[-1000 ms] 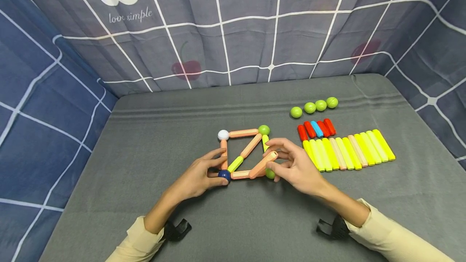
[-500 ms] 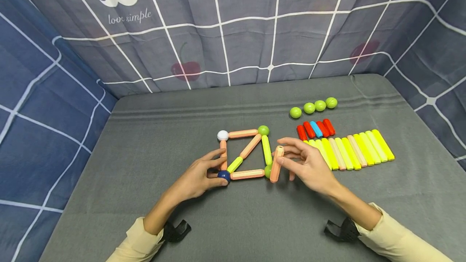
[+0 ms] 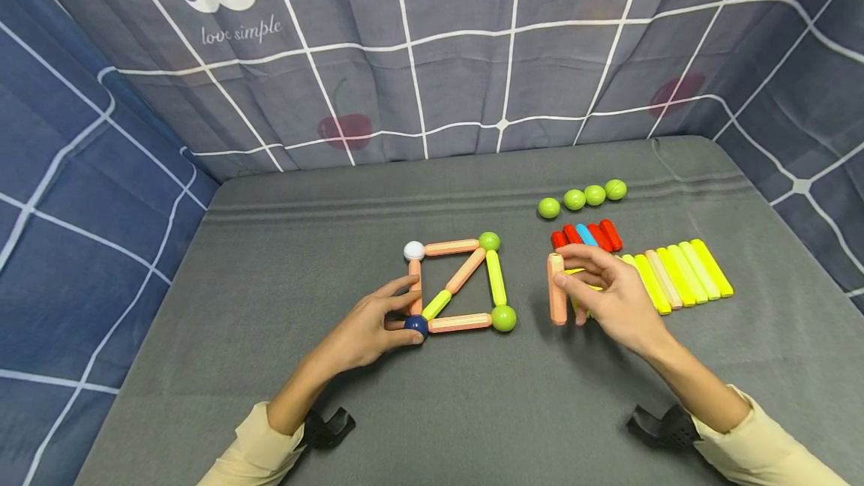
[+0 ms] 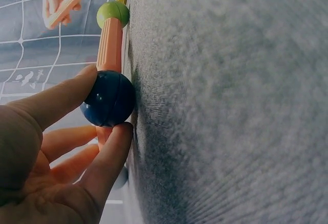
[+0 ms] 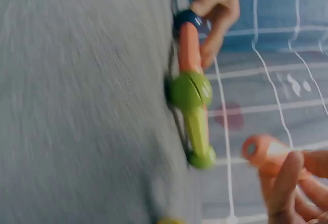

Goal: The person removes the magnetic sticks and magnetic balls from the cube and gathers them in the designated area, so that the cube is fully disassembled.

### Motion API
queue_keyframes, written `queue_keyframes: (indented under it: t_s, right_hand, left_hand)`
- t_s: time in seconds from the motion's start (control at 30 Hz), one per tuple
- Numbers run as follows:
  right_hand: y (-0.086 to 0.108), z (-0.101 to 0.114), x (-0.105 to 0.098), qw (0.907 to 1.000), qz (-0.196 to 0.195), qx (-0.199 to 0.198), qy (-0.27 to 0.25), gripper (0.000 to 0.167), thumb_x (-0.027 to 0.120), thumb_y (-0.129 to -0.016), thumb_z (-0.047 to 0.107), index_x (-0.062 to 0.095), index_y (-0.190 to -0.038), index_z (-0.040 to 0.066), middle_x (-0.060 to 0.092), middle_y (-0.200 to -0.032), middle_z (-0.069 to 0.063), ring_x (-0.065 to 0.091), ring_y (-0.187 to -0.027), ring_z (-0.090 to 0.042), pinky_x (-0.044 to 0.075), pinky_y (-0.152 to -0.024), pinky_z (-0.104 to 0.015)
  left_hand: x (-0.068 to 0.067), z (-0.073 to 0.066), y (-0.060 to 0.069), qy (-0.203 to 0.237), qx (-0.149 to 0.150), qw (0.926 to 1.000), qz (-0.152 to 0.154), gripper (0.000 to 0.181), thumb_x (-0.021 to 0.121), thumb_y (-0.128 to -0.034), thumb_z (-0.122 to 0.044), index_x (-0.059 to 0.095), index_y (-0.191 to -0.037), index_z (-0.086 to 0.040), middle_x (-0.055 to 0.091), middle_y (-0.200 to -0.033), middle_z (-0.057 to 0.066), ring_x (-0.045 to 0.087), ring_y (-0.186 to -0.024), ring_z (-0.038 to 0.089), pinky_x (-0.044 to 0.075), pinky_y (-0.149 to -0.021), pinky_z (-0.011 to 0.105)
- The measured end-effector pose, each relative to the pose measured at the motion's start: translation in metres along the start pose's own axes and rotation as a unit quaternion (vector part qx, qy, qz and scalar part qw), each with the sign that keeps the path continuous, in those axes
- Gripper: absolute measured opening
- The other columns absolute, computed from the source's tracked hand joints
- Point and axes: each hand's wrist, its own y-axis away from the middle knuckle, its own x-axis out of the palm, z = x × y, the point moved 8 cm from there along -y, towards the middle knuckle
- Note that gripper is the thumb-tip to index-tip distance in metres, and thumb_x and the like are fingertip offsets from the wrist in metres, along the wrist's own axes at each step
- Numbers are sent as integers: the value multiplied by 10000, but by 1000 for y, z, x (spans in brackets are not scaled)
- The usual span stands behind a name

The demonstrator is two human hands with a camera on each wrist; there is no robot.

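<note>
Tabletop (image 3: 472, 411), blue ball (image 4: 110, 99), orange stick (image 3: 556, 297) (both pinched)

We face blue-grey fabric walls (image 3: 459, 81) crossed by white lines (image 3: 409, 43), enclosing a grey cloth-covered surface (image 3: 304, 246) on three sides.

The held stick (image 3: 556, 295) is orange, the backdrop (image 3: 459, 85) gridded

Light is soft, right wrist blurred (motion, perhaps).
</note>
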Motion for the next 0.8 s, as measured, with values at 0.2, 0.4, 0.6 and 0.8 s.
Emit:
queue_keyframes:
  t_s: [0.2, 0.4, 0.6, 0.8]
  right_hand:
    - [1, -15, -45, 9960, 97, 884, -47, 383, 624, -974, 60, 530, -1345, 55, 642, -1094, -77, 585, -577, -202, 493, -467, -317]
    - [3, -22, -98, 9945, -342, 989, 81, 363, 656, -944, 25, 572, -1267, 166, 676, -1028, 36, 612, -671, -115, 454, -439, -284]
    - [5, -29, -154, 9793, -1013, 1214, 1266, 312, 685, -940, 98, 594, -1189, 263, 639, -945, 189, 579, -684, -39, 440, -454, -249]
    - [5, -49, -192, 9362, -1142, 1598, 2916, 446, 621, -984, 235, 519, -1339, -15, 620, -986, 17, 529, -626, -66, 473, -468, -274]
  left_hand:
    - [0, 0, 0, 19, 52, 10000, 15, 656, 787, -830, -48, 486, -1400, 76, 272, -1590, 92, 523, -1252, 260, 507, -872, 227]
    - [0, 0, 0, 36, 66, 10000, 5, 658, 788, -828, -48, 486, -1398, 80, 270, -1591, 95, 524, -1252, 265, 508, -872, 227]
    - [0, 0, 0, 23, 86, 10000, 20, 657, 786, -833, -55, 484, -1401, 77, 273, -1590, 98, 524, -1252, 266, 507, -877, 233]
    - [0, -1, 0, -132, 117, 9998, 10, 660, 788, -835, -66, 485, -1407, 65, 283, -1588, 86, 476, -1298, 260, 502, -890, 239]
